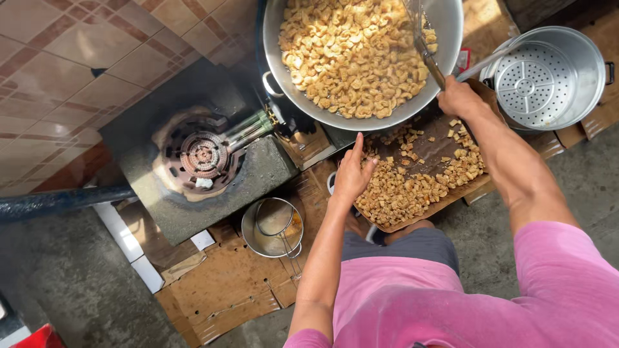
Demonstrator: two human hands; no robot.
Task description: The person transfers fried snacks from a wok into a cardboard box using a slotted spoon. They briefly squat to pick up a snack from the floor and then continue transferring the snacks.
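My left hand [353,173] lies on the near edge of a flat brown tray [429,209] heaped with small tan cut pieces [412,187]; its fingers are together and touch the pieces. My right hand [459,98] is closed around the handle of a metal ladle [427,55] that reaches into a large metal wok [445,26] full of puffed golden fried pieces [351,55]. The ladle's bowl is out of sight. The wok sits just beyond the tray.
An unlit gas burner [203,156] stands on a concrete block left of the wok. A small pot with a wire strainer [276,227] rests on flattened cardboard [225,283]. A steel steamer pot [548,77] sits at right. Tiled floor lies at far left.
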